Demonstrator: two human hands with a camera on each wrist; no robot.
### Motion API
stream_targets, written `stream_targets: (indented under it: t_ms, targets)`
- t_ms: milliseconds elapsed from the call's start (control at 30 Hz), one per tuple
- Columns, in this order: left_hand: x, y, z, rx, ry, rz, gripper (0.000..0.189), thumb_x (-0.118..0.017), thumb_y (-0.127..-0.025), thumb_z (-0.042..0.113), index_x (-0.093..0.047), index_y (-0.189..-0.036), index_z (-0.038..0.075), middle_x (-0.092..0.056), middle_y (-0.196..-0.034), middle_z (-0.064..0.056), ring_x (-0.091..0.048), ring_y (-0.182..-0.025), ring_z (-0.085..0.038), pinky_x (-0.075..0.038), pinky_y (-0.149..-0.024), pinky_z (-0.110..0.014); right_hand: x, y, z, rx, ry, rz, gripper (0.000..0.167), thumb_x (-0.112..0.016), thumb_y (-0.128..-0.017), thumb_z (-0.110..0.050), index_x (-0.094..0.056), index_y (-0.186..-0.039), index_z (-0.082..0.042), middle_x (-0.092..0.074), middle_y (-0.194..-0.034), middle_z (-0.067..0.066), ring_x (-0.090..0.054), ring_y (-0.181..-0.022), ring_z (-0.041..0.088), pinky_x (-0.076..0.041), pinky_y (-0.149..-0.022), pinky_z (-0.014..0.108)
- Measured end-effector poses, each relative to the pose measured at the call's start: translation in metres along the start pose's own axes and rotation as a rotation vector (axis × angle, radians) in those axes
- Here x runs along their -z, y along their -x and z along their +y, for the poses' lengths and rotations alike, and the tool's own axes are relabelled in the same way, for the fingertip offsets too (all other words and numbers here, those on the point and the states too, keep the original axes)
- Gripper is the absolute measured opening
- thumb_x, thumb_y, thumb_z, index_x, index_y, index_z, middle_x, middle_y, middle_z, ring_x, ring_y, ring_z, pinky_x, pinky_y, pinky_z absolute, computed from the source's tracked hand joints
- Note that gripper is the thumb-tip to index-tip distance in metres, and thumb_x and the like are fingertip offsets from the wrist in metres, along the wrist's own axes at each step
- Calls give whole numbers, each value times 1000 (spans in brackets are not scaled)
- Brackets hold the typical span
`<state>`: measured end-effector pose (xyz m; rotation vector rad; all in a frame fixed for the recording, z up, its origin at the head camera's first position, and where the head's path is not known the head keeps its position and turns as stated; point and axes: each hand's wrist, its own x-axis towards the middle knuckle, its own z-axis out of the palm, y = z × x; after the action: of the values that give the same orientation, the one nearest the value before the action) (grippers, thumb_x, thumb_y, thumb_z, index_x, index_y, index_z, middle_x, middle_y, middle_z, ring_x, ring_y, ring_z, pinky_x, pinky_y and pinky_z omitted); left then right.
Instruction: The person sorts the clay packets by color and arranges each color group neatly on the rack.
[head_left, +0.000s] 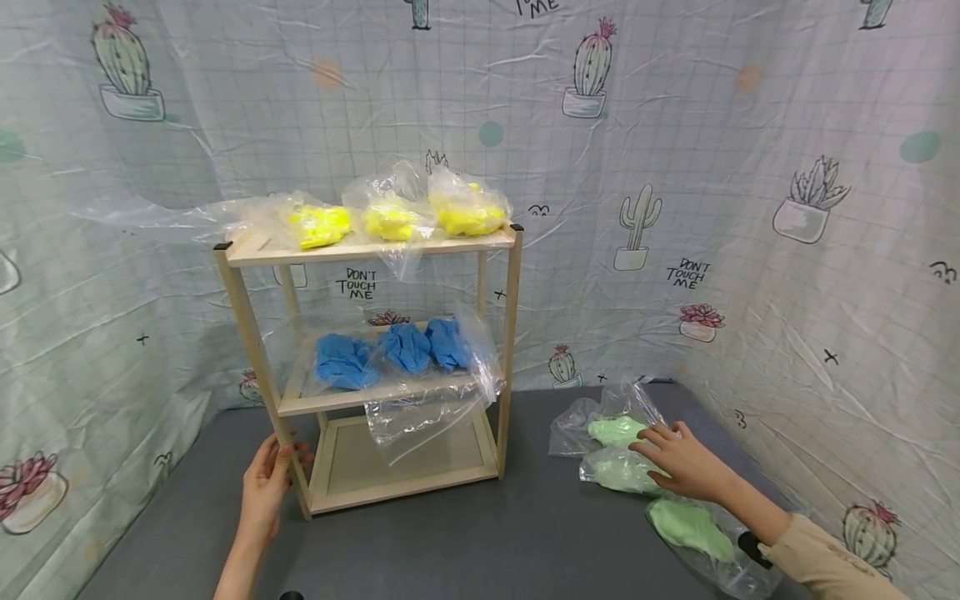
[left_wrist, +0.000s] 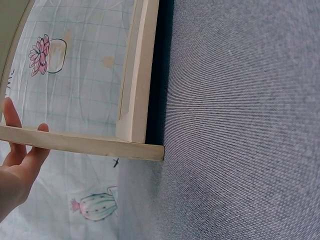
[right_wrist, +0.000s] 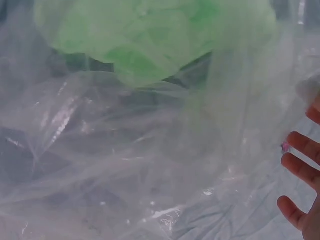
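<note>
Fingers [left_wrist: 33, 159] of L hand [head_left: 264, 483] are gripping rack [head_left: 408, 454], 8 o'clock; R hand [head_left: 682, 461], splayed, is holding nil o/ green bags [head_left: 687, 527], 4 o'clock.

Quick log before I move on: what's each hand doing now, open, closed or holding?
Left hand: holding the front left wooden post.
Right hand: open, at the bagged green items, gripping nothing.
</note>
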<state>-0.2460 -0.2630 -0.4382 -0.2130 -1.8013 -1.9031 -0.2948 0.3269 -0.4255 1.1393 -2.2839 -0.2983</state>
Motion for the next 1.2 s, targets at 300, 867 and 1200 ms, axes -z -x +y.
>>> stream_targets:
  t_ms: [300, 867, 1200]
  targets:
    - [-1, 1, 2, -3, -17, 0, 25, -37, -95, 12, -51, -116, 17, -65, -87, 14, -63, -76, -1, -47, -61, -20, -10, 3, 2, 30, 2, -76, 59, -77, -61, -44, -58, -110, -17, -55, -104, 8, -52, -93, 25, -37, -63, 44]
    - [-2, 1, 2, 3, -26, 15, 25, -38, -95, 12, -52, -116, 16, -65, -86, 14, -63, -75, -1, -47, -61, -19, -24, 6, 4, 41, -119, -231, 53, -65, -71, -54, -56, -113, -23, -60, -100, 0, -53, -87, 20, -39, -65, 45]
    - [-2, 0, 0, 1, -16, 18, 24, -39, -95, 13, -52, -115, 16, -65, -86, 14, -64, -76, -1, -47, -61, -18, -28, 6, -1, -3, -198, -302, 56, -71, -69, -43, -54, -117, -22, -62, -102, -1, -53, -90, 19, -30, -62, 32]
